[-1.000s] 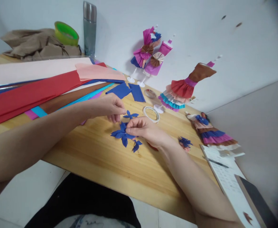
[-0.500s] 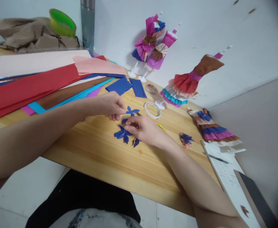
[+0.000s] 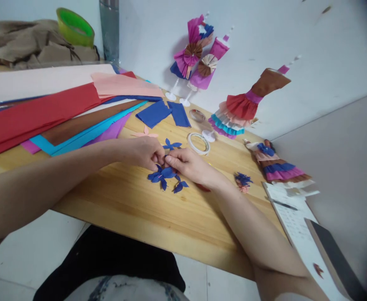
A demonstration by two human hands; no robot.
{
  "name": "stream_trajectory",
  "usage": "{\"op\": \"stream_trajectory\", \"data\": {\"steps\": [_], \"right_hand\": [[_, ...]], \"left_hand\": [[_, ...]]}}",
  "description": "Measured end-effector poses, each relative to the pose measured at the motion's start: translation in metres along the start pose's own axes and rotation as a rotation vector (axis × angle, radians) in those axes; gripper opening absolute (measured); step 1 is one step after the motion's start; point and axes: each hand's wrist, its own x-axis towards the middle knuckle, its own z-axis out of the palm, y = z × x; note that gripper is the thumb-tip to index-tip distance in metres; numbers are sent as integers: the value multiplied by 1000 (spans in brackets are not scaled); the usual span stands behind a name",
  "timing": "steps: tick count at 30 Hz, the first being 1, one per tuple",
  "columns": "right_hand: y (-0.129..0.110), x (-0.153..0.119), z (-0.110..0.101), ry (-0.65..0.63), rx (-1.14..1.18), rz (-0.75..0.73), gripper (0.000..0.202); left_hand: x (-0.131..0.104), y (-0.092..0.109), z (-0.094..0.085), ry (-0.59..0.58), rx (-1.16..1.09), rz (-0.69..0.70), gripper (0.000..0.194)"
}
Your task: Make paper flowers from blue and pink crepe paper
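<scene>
My left hand (image 3: 149,152) has its fingers curled and meets my right hand (image 3: 189,165) above the table. Thumb and fingers of both hands pinch a small blue paper piece (image 3: 166,159), mostly hidden by the fingertips. Just below them lies a blue paper flower (image 3: 162,175) with pointed petals. A smaller blue petal cluster (image 3: 179,185) is to its right. Behind my fingers rests a flat blue paper flower cutout (image 3: 172,145). Past my left wrist is a pink paper cutout (image 3: 146,133). Something red (image 3: 204,188) shows partly under my right wrist.
Coloured paper sheets (image 3: 67,106) cover the left side. Folded blue paper (image 3: 154,114) and tape rolls (image 3: 198,143) lie behind my hands. Miniature paper dresses on stands (image 3: 243,102) line the wall. A written sheet (image 3: 291,213) and a dark tablet-like object (image 3: 334,255) are at right.
My left hand has moved down and right to meet my right hand at the blue piece. The pink cutout and the red thing have come into sight. The view has shifted slightly.
</scene>
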Motion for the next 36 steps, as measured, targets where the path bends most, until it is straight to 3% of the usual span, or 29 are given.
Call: {"op": "stream_trajectory", "data": {"steps": [3,8,12,18,21,24,26,29,36], "right_hand": [[3,1,0,10,44,30,30],[4,3,-3,13,188,207,28],[4,2,-11,38,173,284,20],[4,-7,-35,-9,63,146,11],[-1,-13,-43,-149,-56,73,6],[-2,-18,-42,-312,-203,-7,17],[1,-22,-36,-351,-265,-81,23],[8,-30,-26,-288,-292,-160,28],[15,-42,-18,-175,-264,-110,20]], "left_hand": [[4,-4,6,-87,47,-17,10],[4,1,6,-59,98,-41,9],[3,2,5,-65,87,-39,10],[5,-5,5,-74,47,-85,15],[5,-6,2,-92,29,-129,22],[4,-2,-1,-100,41,-142,26],[2,2,-4,-92,51,-118,27],[0,7,-7,-68,62,-98,28],[1,16,-19,22,80,-228,38]]}}
